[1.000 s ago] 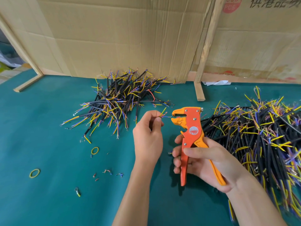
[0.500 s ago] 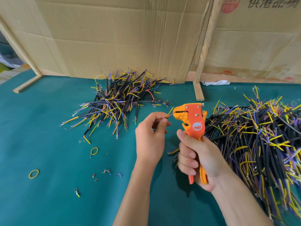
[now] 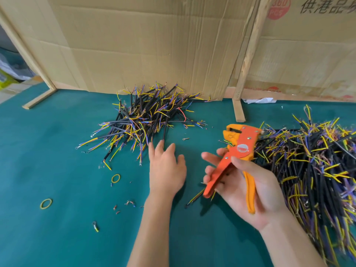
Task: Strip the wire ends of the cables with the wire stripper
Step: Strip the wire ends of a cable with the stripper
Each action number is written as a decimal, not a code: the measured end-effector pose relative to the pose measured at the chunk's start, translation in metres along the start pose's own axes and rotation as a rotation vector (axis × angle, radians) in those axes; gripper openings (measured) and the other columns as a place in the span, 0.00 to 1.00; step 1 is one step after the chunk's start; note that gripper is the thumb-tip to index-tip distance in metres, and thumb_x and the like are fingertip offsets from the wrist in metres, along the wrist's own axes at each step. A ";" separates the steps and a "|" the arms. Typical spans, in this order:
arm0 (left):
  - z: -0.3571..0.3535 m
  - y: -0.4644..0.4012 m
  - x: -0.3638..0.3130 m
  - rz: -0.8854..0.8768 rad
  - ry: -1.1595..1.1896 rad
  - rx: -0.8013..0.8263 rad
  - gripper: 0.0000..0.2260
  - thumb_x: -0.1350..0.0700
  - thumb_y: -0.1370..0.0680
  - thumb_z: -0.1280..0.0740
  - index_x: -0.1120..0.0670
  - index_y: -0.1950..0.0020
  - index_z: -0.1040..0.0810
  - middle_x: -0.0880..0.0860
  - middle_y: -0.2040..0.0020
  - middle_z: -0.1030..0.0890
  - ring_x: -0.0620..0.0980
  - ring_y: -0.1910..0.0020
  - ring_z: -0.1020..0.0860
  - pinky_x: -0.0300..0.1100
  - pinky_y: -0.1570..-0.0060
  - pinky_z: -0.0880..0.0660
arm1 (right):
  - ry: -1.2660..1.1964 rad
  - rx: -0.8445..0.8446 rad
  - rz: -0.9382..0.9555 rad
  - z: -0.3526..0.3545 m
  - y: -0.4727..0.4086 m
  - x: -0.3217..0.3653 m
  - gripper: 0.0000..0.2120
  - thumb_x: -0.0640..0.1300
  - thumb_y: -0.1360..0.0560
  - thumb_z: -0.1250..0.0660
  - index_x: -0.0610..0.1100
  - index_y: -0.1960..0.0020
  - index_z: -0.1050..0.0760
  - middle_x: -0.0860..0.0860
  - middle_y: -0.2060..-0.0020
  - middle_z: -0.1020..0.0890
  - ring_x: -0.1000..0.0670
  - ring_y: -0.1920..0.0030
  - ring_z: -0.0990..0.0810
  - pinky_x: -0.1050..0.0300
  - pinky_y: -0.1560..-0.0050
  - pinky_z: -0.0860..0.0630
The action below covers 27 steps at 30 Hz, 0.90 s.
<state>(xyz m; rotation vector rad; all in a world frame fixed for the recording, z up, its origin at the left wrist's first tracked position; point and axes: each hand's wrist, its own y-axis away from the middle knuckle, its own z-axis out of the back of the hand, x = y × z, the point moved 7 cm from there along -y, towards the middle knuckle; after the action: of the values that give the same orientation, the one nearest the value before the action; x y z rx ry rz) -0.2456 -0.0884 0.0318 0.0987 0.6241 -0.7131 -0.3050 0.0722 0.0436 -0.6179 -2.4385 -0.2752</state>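
left hand: fingers spread, holds nothing, near far pile | right hand: grips stripper, handles apart | right pile: beside stripper

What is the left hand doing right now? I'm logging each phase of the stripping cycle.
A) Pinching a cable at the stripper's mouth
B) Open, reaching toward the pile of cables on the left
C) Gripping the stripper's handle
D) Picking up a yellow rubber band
B: the left hand has straight, spread fingers and holds nothing, its fingertips near the left pile of cables, while the right hand holds the wire stripper.
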 end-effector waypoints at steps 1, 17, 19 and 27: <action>-0.003 0.000 0.004 0.016 -0.041 0.007 0.20 0.52 0.18 0.39 0.59 0.29 0.29 0.61 0.22 0.39 0.60 0.20 0.50 0.48 0.23 0.54 | 0.004 0.007 -0.034 -0.004 -0.001 -0.006 0.31 0.38 0.39 0.18 0.36 0.39 0.25 0.30 0.38 0.21 0.37 0.55 0.18 0.43 0.52 0.18; 0.001 0.000 0.008 0.093 -0.048 -0.100 0.22 0.49 0.21 0.37 0.62 0.33 0.27 0.57 0.27 0.32 0.59 0.27 0.44 0.49 0.27 0.43 | -0.008 -0.234 -0.042 0.007 -0.001 -0.005 0.38 0.39 0.42 0.23 0.32 0.33 0.26 0.34 0.28 0.28 0.31 0.43 0.17 0.44 0.57 0.17; 0.003 0.000 0.008 0.079 -0.051 -0.130 0.17 0.51 0.22 0.37 0.62 0.39 0.23 0.57 0.31 0.29 0.59 0.30 0.40 0.49 0.30 0.39 | 0.018 -0.235 -0.047 0.005 -0.001 -0.006 0.34 0.39 0.42 0.23 0.33 0.36 0.23 0.35 0.28 0.29 0.31 0.44 0.16 0.44 0.58 0.17; 0.005 0.001 0.006 0.059 -0.126 -0.140 0.16 0.54 0.22 0.38 0.59 0.37 0.23 0.55 0.29 0.27 0.60 0.30 0.38 0.47 0.30 0.41 | 0.019 -0.241 -0.052 0.003 0.000 -0.005 0.41 0.39 0.51 0.14 0.33 0.40 0.21 0.36 0.29 0.27 0.31 0.44 0.16 0.44 0.57 0.17</action>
<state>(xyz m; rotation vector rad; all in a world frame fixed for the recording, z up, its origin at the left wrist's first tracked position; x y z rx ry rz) -0.2393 -0.0927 0.0321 -0.0564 0.5464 -0.6124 -0.3027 0.0716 0.0379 -0.6505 -2.4245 -0.6000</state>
